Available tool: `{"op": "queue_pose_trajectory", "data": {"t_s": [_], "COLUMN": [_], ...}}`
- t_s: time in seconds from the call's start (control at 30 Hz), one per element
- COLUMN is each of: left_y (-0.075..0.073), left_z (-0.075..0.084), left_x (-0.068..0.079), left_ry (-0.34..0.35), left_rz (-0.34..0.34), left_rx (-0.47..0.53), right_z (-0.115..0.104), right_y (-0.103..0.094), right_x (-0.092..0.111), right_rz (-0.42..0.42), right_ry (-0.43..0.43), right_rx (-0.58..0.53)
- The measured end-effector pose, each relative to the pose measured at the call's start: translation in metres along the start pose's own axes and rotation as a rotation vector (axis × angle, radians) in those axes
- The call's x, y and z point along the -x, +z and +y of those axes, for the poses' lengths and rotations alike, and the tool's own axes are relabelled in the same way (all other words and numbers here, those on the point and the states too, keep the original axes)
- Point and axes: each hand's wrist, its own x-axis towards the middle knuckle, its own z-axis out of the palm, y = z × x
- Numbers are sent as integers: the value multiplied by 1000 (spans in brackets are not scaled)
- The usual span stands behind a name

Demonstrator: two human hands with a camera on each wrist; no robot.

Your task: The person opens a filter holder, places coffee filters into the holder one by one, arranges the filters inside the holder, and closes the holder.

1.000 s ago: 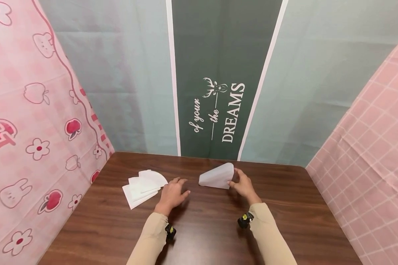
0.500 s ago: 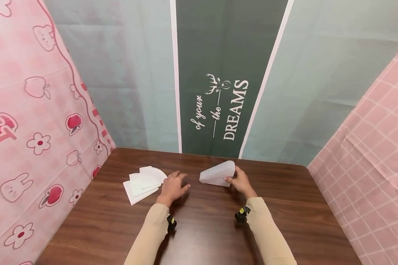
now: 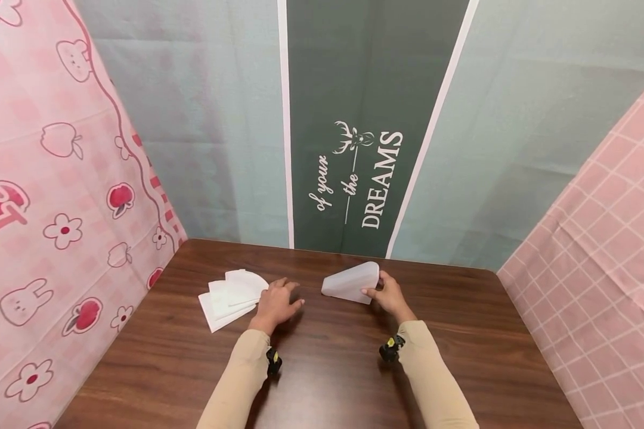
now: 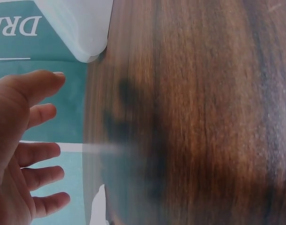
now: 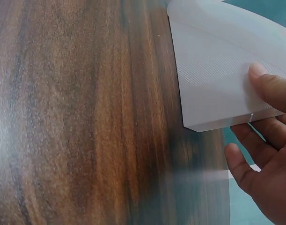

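Note:
My right hand [image 3: 390,296] pinches a white wedge-shaped holder [image 3: 351,282] at its right end, standing on the table near the back edge. In the right wrist view the thumb [image 5: 259,75] presses its ribbed face, and the other fingers lie at and behind its edge. My left hand [image 3: 275,304] hovers with loosely bent fingers beside several fanned-out white paper coffee filters [image 3: 228,301]. Its fingers [image 4: 42,177] hold nothing in the left wrist view, where one filter's tip [image 4: 99,206] shows below them. Whether the hand touches the filters I cannot tell.
The brown wooden table [image 3: 333,369] ends at a grey-green printed curtain [image 3: 343,179] behind. Pink patterned cloth hangs on the left [image 3: 86,196] and a pink checked cloth [image 3: 612,238] on the right.
My left hand has shifted slightly left toward the filters. The right hand keeps its grip on the holder, which stays in about the same spot. The head view has tilted slightly.

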Motion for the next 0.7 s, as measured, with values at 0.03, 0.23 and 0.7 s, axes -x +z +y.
{"op": "queue_pose_trajectory", "data": {"t_s": [0.03,0.23,0.7], "left_y": [0,-3,-27], "left_z": [0,2,15], "left_x": [0,1,5], "left_ry": [-1,2,17], "left_rz": [1,2,88], "left_rx": [2,9,-10], "right_z": [0,0,-16], "right_y": [0,1,-11], "right_x": [0,0,6], "right_rz": [0,11,48], "right_ry": [2,7,-73], "right_rx": [-1,-14,-61]}}
